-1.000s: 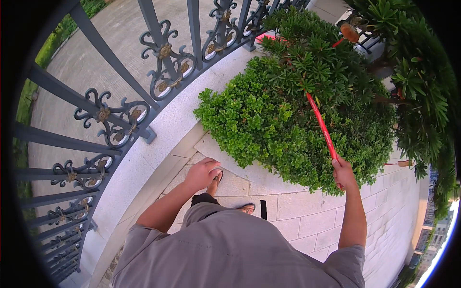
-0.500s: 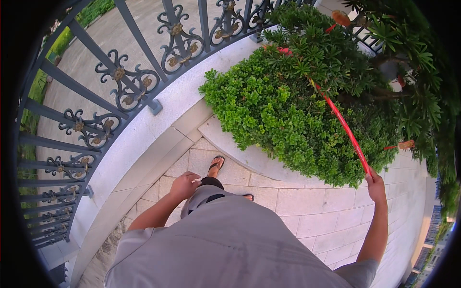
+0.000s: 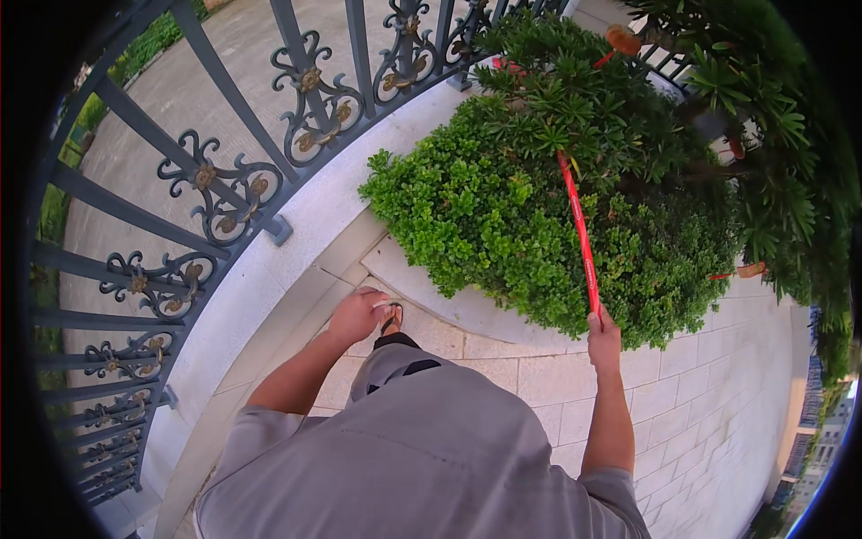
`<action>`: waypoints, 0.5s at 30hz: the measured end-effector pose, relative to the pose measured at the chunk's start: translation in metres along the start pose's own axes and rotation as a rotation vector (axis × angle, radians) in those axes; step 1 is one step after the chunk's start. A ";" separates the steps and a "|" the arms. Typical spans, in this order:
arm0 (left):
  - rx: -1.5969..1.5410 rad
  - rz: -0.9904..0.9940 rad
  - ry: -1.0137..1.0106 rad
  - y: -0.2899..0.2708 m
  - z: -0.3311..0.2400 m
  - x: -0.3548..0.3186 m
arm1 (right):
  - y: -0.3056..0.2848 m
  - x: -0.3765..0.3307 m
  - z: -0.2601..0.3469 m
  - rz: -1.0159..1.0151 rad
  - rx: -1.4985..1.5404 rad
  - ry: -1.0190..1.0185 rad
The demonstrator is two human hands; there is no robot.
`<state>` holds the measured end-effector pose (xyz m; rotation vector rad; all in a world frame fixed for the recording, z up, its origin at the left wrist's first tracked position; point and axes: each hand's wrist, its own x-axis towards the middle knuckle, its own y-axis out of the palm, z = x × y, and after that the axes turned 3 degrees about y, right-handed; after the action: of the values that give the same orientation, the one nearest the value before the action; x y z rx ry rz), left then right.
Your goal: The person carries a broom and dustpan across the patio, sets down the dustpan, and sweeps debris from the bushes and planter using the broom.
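My right hand is wrapped around the near end of a long red pole. White markings run along the pole, which points away over the bush. Its far end goes in among the darker leaves of a small tree and is lost to sight. My left hand is out in front of my left thigh, fingers closed. A small pale stick-like thing pokes out between the fingers, too small to name surely.
Along the left, a grey metal fence with scrollwork stands on a low white wall. A curved stone kerb edges the bush. Orange-red hanging ornaments dangle in the tree. Pale paving slabs lie underfoot.
My right hand has swung left and slightly toward the bush, bringing the red pole more upright in view. My left hand has moved up and forward from my thigh.
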<state>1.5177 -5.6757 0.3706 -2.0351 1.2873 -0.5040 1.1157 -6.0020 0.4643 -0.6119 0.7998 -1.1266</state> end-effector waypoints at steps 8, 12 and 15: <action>-0.136 -0.053 -0.075 -0.045 0.046 0.009 | -0.027 -0.069 0.003 0.022 -0.003 0.120; -0.141 0.015 -0.184 -0.051 0.073 0.008 | 0.056 -0.023 0.084 -0.004 0.253 0.158; -0.160 0.140 -0.161 -0.060 0.082 0.025 | 0.138 0.050 0.155 -0.006 0.400 0.159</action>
<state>1.6193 -5.6537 0.3547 -2.0496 1.3966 -0.1735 1.3267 -5.9993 0.4355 -0.1919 0.6804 -1.3082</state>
